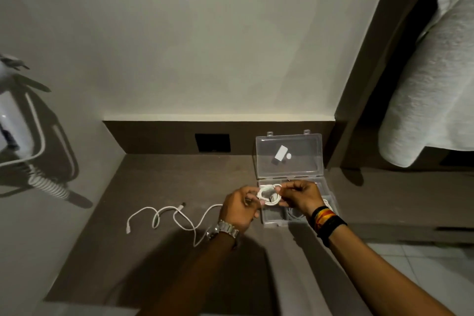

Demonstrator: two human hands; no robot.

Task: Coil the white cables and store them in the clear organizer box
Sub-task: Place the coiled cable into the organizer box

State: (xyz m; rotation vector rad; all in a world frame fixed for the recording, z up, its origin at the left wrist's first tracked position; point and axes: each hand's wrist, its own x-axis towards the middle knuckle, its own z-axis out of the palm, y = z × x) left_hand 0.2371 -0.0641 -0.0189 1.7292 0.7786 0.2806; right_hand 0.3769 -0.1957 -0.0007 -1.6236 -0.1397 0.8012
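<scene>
A small coil of white cable (266, 194) is held between both hands just above the near-left part of the clear organizer box (272, 220). My left hand (239, 209) pinches the coil's left side and my right hand (300, 196) pinches its right side. The box stands open on the brown desk, its clear lid (288, 156) tilted back against the wall panel. Another coiled white cable (327, 204) lies in the box's right compartment, partly hidden by my right wrist. A loose white cable (174, 215) lies in loops on the desk to the left of my hands.
A white label (280, 152) shows through the lid. A dark socket plate (212, 142) sits in the back panel. A white lamp (15, 120) stands at the far left. A white towel (436, 79) hangs at the right. Tiled floor (420, 256) lies beyond the desk's right edge.
</scene>
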